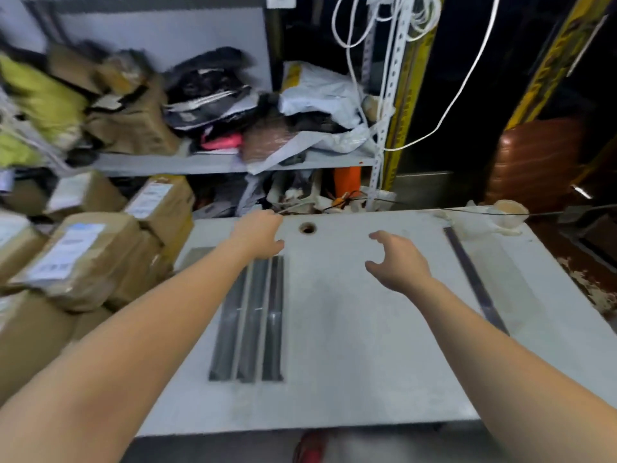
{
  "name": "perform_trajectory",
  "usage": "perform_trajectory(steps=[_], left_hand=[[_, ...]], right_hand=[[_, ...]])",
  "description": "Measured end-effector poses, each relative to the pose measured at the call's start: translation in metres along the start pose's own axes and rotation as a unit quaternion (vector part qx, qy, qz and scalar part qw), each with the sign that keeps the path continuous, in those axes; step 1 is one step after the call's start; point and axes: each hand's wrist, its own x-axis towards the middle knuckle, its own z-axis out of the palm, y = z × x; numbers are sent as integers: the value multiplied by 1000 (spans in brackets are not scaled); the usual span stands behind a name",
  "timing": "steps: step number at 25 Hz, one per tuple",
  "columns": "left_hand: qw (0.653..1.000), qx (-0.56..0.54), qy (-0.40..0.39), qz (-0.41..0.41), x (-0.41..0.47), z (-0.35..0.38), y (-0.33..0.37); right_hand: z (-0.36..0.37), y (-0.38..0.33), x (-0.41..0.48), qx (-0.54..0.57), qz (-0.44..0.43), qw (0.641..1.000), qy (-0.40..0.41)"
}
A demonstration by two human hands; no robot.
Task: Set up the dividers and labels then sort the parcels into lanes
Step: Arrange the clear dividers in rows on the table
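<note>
Setup looks barely begun. A lone divider (474, 279) lies at the right of the worktop (350, 329), and three dividers (250, 315) sit bunched left of centre. The left hand (258, 233) is at their far ends; through the blur I cannot tell whether it grips one. The right hand (397, 259) hovers empty, fingers spread. The parcels (76, 248) sit stacked unsorted at the left edge, and no labels are visible.

Table (350, 345): nearest the viewer.
Three dividers (248, 319): side by side on the table's left part.
Single divider (474, 279): on its right part, well apart.
Hole (307, 227): near the far edge, between them.
Cup (509, 212): far right corner.
Parcels (76, 259): stacked left of the table.
Shelf (167, 163): behind the table.
</note>
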Motion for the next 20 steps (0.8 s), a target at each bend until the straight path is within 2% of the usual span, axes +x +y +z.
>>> perform_trajectory(steps=[7, 14, 20], left_hand=[[998, -58, -33, -8, -14, 45, -46], [976, -152, -9, 156, 37, 81, -80], [951, -108, -14, 289, 78, 93, -83]], right_hand=[[59, -53, -9, 21, -2, 998, -60], [125, -104, -14, 122, 45, 987, -89], [160, -119, -21, 193, 104, 970, -102]])
